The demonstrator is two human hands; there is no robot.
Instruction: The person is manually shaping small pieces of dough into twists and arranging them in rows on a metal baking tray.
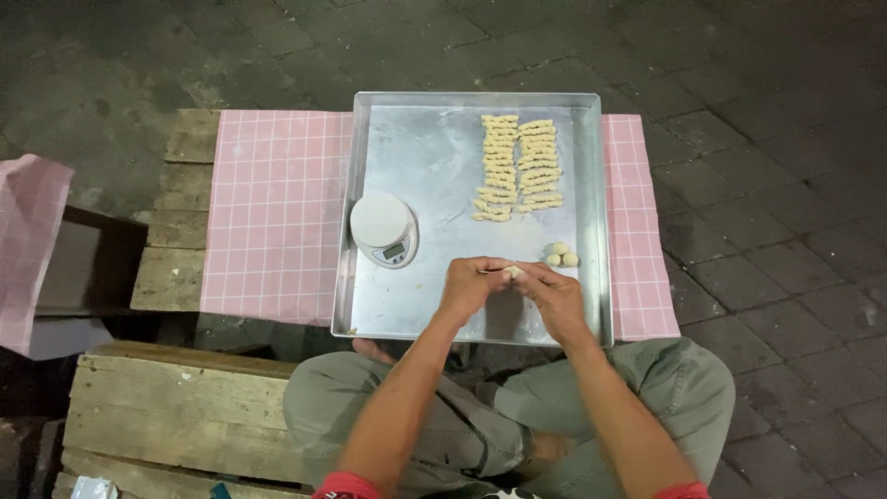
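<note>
While both forearms reach forward over crossed legs, the left hand (473, 285) and right hand (549, 294) meet, fingertips pinching a small dough piece (514, 273) between them above the metal tray (388, 314). Just beyond lie three dough balls (560, 255), a white scale (383, 228), then two rows of twisted dough strips (519, 166).

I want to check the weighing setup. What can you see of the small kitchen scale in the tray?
The scale is small, white and looks plastic, with a round, bare platform on top and a little grey display on its front edge, facing the person. It stands flat in the left part of the metal tray, close to the left rim. Nothing lies on it and neither hand touches it; the left hand is nearest, below and to its right. The display is too small to read.
</note>
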